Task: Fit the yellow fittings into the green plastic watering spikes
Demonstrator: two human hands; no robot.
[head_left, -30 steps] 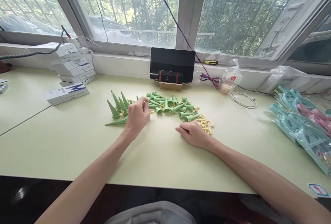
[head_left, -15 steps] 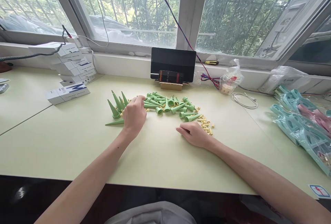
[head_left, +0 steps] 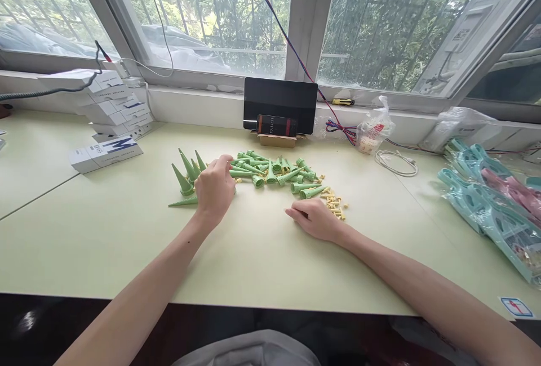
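1. Currently, two bare hands are over a pale green-yellow tabletop (head_left: 253,267), both forearms reaching in from the near edge.
2. Left hand (head_left: 216,188): palm down, fingers bent, at the left end of a loose heap of green ribbed-collar plastic cones (head_left: 271,172). Back of hand hides the fingertips; cannot tell whether it has hold of a cone.
3. Right hand (head_left: 313,218): loosely curled, resting on the table just left of small yellow plastic pegs (head_left: 333,205). Nothing shows in it; inside of the grasp hidden.
4. Left of the left hand: a cluster of upright green pointed cones (head_left: 181,182), and one green cone lying flat (head_left: 183,202) on their near side.
5. Stage, as judged from the layout: partway. A small group stands at left; many more cones lie loose at centre, mostly on their sides, and pegs lie loose at right. Whether any upright cone is finished cannot be told.
6. Writing: white carton with dark blue print (head_left: 107,155), far left, bears a large "M"; smaller lettering unreadable. Black phone on its side (head_left: 270,125), far centre, shows small digits, perhaps a timer. Clear plastic bag (head_left: 374,132) has red print, illegible. White sticker with blue border (head_left: 516,307), near right, carries a red mark.
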